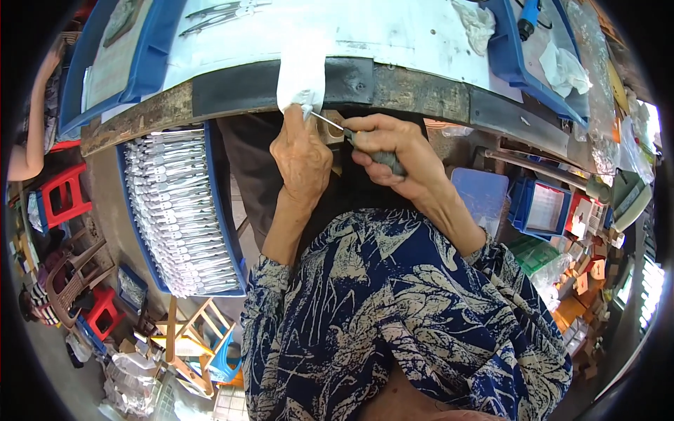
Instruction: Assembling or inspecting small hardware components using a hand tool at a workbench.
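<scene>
A white-topped workbench (393, 35) fills the top, a blue tray of metal pieces (179, 210) beside it; the left hand (302, 158) pinches a white cloth (302, 74) at the bench edge; the right hand (393, 151) is closed around a grey-handled tool (375, 156), its thin tip touching the cloth.

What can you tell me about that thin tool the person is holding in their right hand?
The tool has a grey, dull handle and a slim, shiny metal tip. It lies slanted, handle low right, tip up-left. The right hand wraps the handle; the tip reaches a small piece pinched by the left hand, just under the worn table edge. What the piece is cannot be made out.
</scene>
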`<state>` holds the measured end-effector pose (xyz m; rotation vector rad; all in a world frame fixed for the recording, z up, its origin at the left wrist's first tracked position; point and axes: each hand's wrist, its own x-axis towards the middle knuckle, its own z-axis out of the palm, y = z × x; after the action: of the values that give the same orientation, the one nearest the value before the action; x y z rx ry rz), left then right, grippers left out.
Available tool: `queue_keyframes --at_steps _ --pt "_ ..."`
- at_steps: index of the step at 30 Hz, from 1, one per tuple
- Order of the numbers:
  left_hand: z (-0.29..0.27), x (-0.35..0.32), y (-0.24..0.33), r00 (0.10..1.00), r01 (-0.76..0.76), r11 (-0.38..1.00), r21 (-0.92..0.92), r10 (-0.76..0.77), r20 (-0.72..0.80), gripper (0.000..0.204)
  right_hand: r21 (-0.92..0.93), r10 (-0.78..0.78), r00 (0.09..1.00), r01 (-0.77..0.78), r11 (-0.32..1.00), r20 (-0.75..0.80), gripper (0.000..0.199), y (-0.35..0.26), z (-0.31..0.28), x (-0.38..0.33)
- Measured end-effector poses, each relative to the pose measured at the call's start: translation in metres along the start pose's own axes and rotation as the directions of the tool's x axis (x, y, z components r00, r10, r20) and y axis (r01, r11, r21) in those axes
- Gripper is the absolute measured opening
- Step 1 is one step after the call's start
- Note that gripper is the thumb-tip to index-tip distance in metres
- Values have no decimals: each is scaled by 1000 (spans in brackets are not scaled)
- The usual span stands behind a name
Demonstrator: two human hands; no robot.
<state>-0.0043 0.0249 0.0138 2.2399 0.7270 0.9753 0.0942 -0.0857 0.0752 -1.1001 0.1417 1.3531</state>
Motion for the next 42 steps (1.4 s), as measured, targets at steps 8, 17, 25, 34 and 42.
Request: queue_keyframes --at_steps 8,17,25,34,42 --pt "1 3 1 999 32 999 -17 -32 24 11 -238 -200 969 231 943 147 26 6 -16 10" --pt "-8 4 5 992 90 996 -11 -89 94 13 -290 -326 912 392 873 250 26 21 -19 13" --pt "0 13 8 992 104 993 -48 -100 74 12 -317 -380 889 449 836 257 26 13 -23 17" --pt "-3 -6 0 990 125 992 -2 -124 71 18 -665 -690 550 735 133 470 21 24 -13 8" --pt "-4 -2 7 1000 1 1000 -16 -1 -10 15 -716 -645 504 692 -96 574 23 17 -7 -1"
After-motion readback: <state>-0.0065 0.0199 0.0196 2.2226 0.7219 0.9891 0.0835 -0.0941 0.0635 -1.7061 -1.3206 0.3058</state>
